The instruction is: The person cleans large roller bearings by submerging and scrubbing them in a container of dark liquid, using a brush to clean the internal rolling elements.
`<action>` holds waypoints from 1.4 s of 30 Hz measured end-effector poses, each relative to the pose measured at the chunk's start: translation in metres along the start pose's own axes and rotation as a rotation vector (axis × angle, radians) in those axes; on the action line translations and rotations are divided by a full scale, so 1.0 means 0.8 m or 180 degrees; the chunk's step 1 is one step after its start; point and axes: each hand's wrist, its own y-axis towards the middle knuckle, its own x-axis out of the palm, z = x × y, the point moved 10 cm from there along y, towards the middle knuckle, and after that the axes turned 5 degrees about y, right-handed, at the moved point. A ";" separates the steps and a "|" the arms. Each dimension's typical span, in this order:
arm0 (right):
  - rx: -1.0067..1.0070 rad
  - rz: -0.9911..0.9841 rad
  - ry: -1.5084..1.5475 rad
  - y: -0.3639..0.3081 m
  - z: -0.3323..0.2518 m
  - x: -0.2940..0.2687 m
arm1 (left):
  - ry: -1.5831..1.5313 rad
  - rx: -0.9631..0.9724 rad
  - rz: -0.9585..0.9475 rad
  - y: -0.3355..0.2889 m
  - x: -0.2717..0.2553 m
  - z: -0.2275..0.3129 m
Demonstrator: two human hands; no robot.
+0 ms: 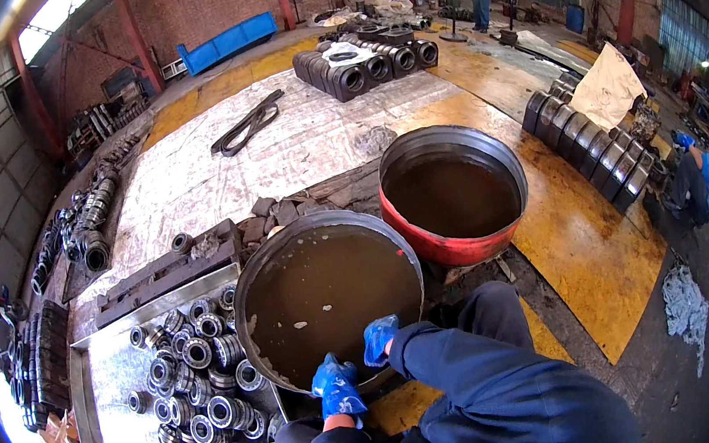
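In crinkled blue gloves, the left hand and right hand sit slightly apart at the near rim of a round metal tub of murky brown liquid; whether they grip anything, I cannot tell. Shiny, ring-shaped steel bearings heap in the rectangular metal tray at left.

Brown liquid hides the nearer tub's bottom.

Downward fisheye view from head height
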 end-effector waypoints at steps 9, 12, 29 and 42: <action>-0.1043 -0.0262 -0.1536 0.043 -0.029 0.053 | 0.0075 -0.0151 -0.0354 -0.013 -0.010 0.001; -0.0917 0.0035 -0.1698 0.094 0.087 0.072 | -0.0060 0.0312 -0.0212 -0.027 -0.027 0.090; -0.1273 -0.0123 -0.1172 0.059 -0.016 0.031 | -0.0084 0.0144 0.0239 -0.002 -0.005 0.014; -0.0939 -0.0165 -0.1389 0.075 0.038 0.038 | -0.0041 0.0154 -0.0220 -0.002 -0.003 0.040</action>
